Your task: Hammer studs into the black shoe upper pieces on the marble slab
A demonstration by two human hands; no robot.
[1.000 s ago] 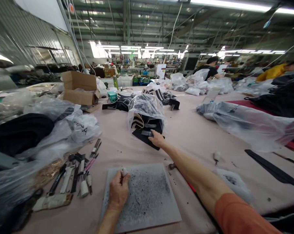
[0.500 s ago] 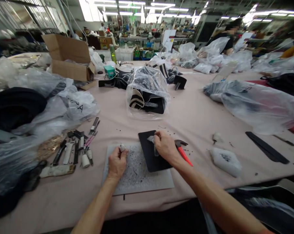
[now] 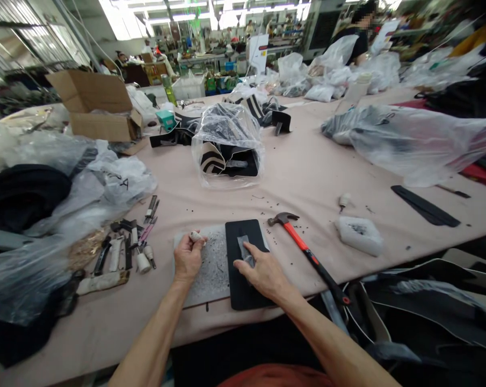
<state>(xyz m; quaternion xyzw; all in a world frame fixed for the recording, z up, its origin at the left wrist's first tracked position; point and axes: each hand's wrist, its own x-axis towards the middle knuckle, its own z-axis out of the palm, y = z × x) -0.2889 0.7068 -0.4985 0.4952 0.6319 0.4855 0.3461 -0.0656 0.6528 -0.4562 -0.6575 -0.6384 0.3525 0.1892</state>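
Both hands were at work low in the frame, near its middle. Thumb and fingers of the left hand point(image 3: 188, 259) pinched a small pale-ended tool point(image 3: 195, 236), its business end hidden from me. Right beside it, the right hand point(image 3: 265, 271) lay palm down, index finger and thumb apart, over a clear grey strip point(image 3: 244, 244); I saw no grip on it, only a touch.

That strip lay on a flat black panel point(image 3: 238, 287), which sat on the right part of a speckled grey board point(image 3: 210, 277) at the lower centre of the frame. By my reckoning this piece was set in position but barely begun: I could make out no mark on it, though the hand covered part. The red-handled hammer point(image 3: 301, 242) lay unheld to the right, so any striking seemed yet to come. More pieces waited in an unsealed clear bag point(image 3: 226, 129) at upper centre; whether any were finished, I couldn't tell. Dark crumbs on the board suggested this was a well-used spot.

As for pose, the forearms point(image 3: 156, 322) slanted in from the lower corners towards the board, the left wrist nearly straight, the right one angled inward.
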